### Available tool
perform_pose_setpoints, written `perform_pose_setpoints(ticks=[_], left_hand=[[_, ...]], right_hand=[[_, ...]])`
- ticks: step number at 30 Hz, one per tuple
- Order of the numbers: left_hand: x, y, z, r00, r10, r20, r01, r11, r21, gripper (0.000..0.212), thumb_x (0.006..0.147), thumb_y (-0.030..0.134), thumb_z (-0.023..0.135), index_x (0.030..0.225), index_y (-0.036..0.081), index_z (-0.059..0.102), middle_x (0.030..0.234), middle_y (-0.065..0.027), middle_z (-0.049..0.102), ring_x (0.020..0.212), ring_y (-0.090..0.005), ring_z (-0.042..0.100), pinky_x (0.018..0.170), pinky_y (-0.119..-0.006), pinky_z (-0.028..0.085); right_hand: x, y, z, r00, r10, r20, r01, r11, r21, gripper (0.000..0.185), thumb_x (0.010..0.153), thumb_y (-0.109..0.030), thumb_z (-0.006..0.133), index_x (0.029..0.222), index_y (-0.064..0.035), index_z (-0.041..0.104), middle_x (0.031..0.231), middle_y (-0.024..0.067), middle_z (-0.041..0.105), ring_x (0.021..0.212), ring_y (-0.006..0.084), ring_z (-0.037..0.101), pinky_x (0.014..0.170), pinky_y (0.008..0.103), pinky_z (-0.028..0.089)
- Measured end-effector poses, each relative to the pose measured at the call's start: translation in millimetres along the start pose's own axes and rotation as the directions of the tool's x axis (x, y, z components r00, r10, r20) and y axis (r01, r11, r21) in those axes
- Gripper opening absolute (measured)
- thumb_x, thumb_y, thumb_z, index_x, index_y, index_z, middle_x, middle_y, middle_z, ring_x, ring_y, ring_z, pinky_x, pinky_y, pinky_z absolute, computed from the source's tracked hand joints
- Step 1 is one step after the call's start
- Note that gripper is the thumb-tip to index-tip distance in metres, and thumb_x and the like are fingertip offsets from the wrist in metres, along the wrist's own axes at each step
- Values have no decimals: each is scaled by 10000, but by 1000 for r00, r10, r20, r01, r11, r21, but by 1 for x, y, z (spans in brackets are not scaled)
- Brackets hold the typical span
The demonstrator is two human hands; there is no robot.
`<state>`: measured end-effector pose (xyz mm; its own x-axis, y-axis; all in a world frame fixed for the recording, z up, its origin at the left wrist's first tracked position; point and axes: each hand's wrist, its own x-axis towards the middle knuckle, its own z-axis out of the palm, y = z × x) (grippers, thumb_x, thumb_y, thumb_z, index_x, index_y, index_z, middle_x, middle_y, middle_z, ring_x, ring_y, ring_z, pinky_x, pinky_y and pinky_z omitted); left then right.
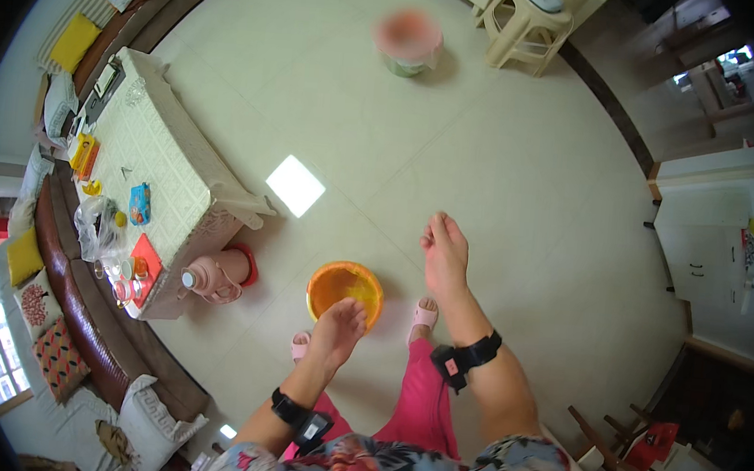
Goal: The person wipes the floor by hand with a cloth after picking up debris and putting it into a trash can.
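Note:
My left hand point(341, 331) hangs over the near rim of a round orange plastic basin point(378, 287) on the floor, its fingers loosely apart and empty. Whether it touches the rim, I cannot tell. The basin's inside looks yellow-orange, and my hand hides part of it. Further forward and to the right, my right hand point(445, 251) is raised above the tiled floor point(521, 180) with curled fingers. Nothing shows in its grasp. Black strapped devices are on both forearms, the left device point(301, 417) and the right device point(465, 361).
Left of me stands a cloth-covered table point(172, 133) with cups, a blue packet point(140, 203) and plastic bags. A pink thermos flask point(214, 277) stands beside it. Ahead are a blurred pinkish bin point(409, 42) and a cream plastic stool point(522, 31). A brown sofa point(82, 272) lines the left.

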<state>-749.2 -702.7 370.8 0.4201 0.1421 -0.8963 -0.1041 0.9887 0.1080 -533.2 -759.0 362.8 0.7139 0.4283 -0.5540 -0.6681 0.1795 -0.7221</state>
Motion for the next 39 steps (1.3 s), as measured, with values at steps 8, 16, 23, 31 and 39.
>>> perform_pose_setpoints(ticks=[8, 16, 23, 31, 39], left_hand=[[49, -26, 152, 996, 33, 88, -24, 995, -99, 106, 917, 110, 490, 932, 41, 568, 854, -58, 634, 776, -183, 616, 684, -290, 521], [94, 1, 221, 998, 56, 9, -53, 985, -167, 96, 914, 107, 483, 930, 61, 566, 870, -46, 632, 789, -180, 612, 700, -283, 512], [176, 60, 289, 998, 56, 27, -49, 980, -194, 133, 924, 132, 457, 1002, 60, 538, 938, -52, 612, 838, -178, 597, 730, -280, 496], [234, 136, 379, 998, 61, 30, -52, 972, -229, 126, 913, 130, 481, 998, 57, 540, 923, -51, 609, 820, -164, 594, 727, -273, 489], [296, 198, 431, 992, 101, -73, -121, 919, -375, 130, 908, 96, 471, 984, 24, 548, 909, -92, 620, 813, -214, 615, 735, -310, 531]], right_hand=[[105, -98, -27, 993, 84, 83, -69, 983, -167, 99, 936, -182, 567, 898, -91, 559, 783, -42, 474, 705, 49, 409, 617, 204, 371], [213, -152, 20, 990, 99, 100, -74, 971, -227, 106, 935, -180, 569, 889, -86, 561, 769, -40, 476, 691, 52, 416, 614, 200, 371], [336, -180, 67, 981, 131, 145, -86, 955, -284, 96, 932, -167, 570, 901, -77, 560, 770, -34, 480, 680, 48, 418, 590, 198, 363], [481, -209, 117, 990, 105, 89, -69, 939, -337, 129, 915, -197, 593, 952, -74, 581, 788, -49, 508, 703, 42, 443, 597, 196, 388], [636, -195, 167, 986, 157, 65, -119, 910, -397, 118, 917, -180, 604, 956, -73, 573, 775, -45, 493, 693, 50, 441, 591, 209, 379]])
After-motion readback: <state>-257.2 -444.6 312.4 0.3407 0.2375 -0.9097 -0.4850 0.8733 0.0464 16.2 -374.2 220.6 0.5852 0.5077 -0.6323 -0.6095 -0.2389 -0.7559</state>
